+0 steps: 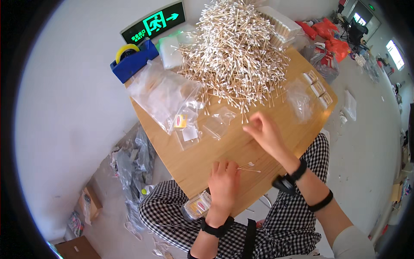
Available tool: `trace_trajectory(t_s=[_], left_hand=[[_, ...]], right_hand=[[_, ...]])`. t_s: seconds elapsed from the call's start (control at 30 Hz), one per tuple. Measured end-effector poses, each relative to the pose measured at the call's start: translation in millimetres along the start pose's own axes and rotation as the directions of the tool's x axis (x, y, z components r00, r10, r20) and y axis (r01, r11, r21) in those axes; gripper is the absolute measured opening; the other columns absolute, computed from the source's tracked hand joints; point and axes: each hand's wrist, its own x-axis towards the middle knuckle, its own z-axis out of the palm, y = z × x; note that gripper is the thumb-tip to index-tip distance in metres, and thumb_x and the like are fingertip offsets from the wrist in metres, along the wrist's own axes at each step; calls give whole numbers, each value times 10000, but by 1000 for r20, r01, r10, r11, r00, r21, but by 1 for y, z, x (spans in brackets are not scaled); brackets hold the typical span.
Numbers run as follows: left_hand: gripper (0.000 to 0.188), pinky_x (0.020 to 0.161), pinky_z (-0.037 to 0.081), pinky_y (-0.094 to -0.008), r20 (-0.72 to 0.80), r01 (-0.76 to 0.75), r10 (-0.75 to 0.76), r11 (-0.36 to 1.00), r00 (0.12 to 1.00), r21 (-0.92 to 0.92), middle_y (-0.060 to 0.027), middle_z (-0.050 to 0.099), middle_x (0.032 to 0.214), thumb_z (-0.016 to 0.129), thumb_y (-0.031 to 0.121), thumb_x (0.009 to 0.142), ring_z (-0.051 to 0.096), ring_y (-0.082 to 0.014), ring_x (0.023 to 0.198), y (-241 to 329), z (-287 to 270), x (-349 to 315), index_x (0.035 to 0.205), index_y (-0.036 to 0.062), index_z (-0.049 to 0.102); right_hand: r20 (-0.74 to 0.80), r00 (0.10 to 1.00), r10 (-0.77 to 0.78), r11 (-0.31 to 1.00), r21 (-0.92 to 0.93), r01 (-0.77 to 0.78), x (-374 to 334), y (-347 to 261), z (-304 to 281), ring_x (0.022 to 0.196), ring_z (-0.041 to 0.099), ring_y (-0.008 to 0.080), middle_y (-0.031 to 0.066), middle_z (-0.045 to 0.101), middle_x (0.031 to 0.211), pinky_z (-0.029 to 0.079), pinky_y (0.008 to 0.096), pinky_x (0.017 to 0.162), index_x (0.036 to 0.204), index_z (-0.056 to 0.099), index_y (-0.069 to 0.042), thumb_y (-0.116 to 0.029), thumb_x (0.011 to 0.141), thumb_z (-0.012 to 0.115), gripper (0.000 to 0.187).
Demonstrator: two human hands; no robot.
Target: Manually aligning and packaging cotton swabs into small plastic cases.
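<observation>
My left hand (224, 183) rests near the table's front edge, its fingers closed around a few cotton swabs (247, 168) whose white tips stick out to the right. My right hand (268, 133) hovers just short of a big heap of cotton swabs (235, 52). Its fingers are bent, with a gap between thumb and forefinger, and nothing shows in them. Beside my left wrist, at the table's edge, is a clear pack of cotton swabs (199, 204) with a yellow and red label. Small clear plastic bags (219, 123) lie between the heap and my hands.
Large clear bags (161, 93) and a yellow label card (180, 121) lie on the table's left. A blue tape dispenser (134, 60) stands behind them. Three small packs (318, 89) line the right edge; a white box of swabs (280, 25) stands at the back. Grey plastic (137, 159) litters the floor.
</observation>
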Motion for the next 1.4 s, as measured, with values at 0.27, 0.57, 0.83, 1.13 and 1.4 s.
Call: trace_trajectory(t_s=[0.27, 0.57, 0.83, 1.13, 1.4], left_hand=[[147, 708, 490, -414, -6, 9, -9, 998, 1000, -64, -83, 585, 848, 732, 58, 734, 562, -305, 832, 6, 3, 1, 832, 71, 623], [128, 719, 485, -419, 34, -39, 44, 991, 998, -126, -92, 572, 857, 709, 96, 765, 570, -301, 839, 5, 3, -14, 827, 63, 602], [598, 907, 439, -449, 20, 59, -59, 998, 998, 16, -173, 558, 1141, 789, 104, 690, 523, -370, 1089, 19, -10, -6, 1208, 22, 500], [937, 1112, 312, -496, 116, -47, 59, 993, 992, -104, -182, 542, 1336, 786, 71, 683, 476, -365, 1279, 5, 2, 5, 1472, -3, 287], [769, 1073, 363, -503, 159, -53, 65, 996, 985, -76, -134, 617, 1207, 717, 61, 741, 551, -330, 1177, 10, 4, 0, 1423, -9, 368]], right_hand=[[-322, 921, -219, 846, -532, 15, 60, 24, 1, 833, 598, 381, 174, 599, 842, 479, 455, 708, 881, 526, -11, -134, 793, 730, 254], [-31, 986, -165, 884, -448, 134, -41, 2, -28, 787, 593, 330, 108, 601, 822, 470, 424, 687, 874, 556, -50, -23, 783, 683, 158], [168, 933, -319, 799, -481, 360, -66, -15, -22, 832, 592, 305, 89, 601, 867, 472, 409, 726, 902, 599, -55, -29, 754, 677, 169], [353, 875, -332, 805, -378, 458, -67, -16, -19, 931, 583, 278, 60, 585, 962, 478, 394, 802, 904, 608, -67, -26, 729, 687, 197], [256, 853, -456, 802, -298, 518, -53, -4, -14, 1042, 569, 271, 49, 606, 1079, 460, 408, 901, 1041, 603, -82, -39, 711, 723, 353]])
